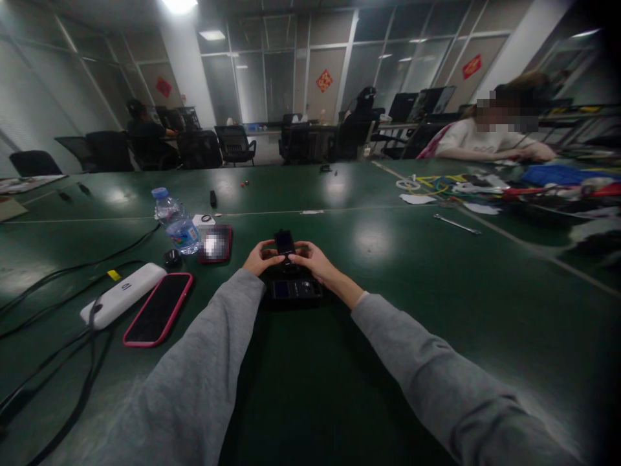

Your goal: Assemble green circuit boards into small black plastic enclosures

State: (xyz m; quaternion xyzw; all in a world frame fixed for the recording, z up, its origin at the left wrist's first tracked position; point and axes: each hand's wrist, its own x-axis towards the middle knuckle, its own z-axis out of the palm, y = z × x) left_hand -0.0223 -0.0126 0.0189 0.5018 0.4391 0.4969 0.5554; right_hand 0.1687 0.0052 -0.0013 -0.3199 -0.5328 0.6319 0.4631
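Note:
A small black device point(284, 243) stands upright on a flat black unit point(295, 289) in the middle of the green table point(388, 272). My left hand point(261, 257) grips the small device from the left, fingers curled toward it. My right hand point(316, 259) closes on it from the right, thumb and fingers pressed at its base. Both grey sleeves reach in from the bottom of the view. What the device is exactly is too dark to tell.
To the left lie a phone in a red case point(158, 309), a white power bank point(123, 294) with black cables, a water bottle point(176, 222) and a small red-edged card. Tools and coloured wires point(451, 188) lie at the right, where another person sits. Chairs stand behind.

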